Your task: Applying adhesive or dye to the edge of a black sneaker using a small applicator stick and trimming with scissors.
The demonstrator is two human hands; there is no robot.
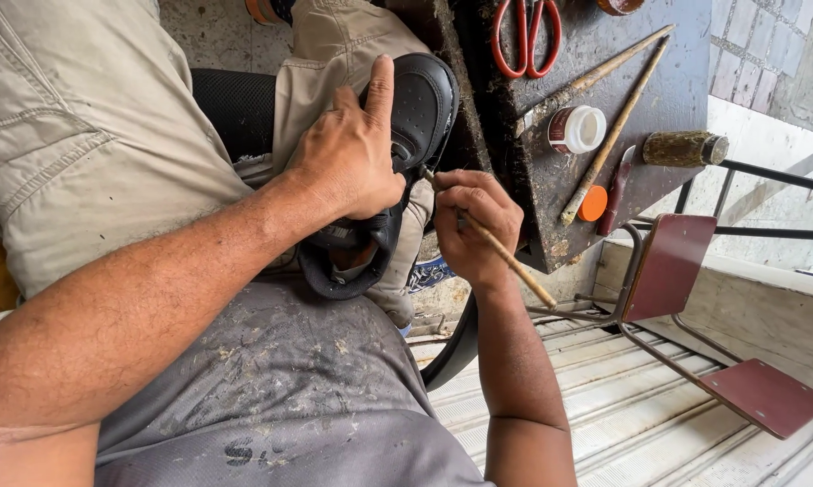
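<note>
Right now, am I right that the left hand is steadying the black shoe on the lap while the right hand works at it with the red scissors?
Not quite. In the head view the right hand holds a thin wooden stick, not the red scissors, which lie on the dark workbench. The left hand does steady the black shoe on the lap.

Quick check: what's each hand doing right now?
Left hand: closed around the black shoe, gripping it.
Right hand: closed on a thin wooden stick, tip at the shoe.
</note>
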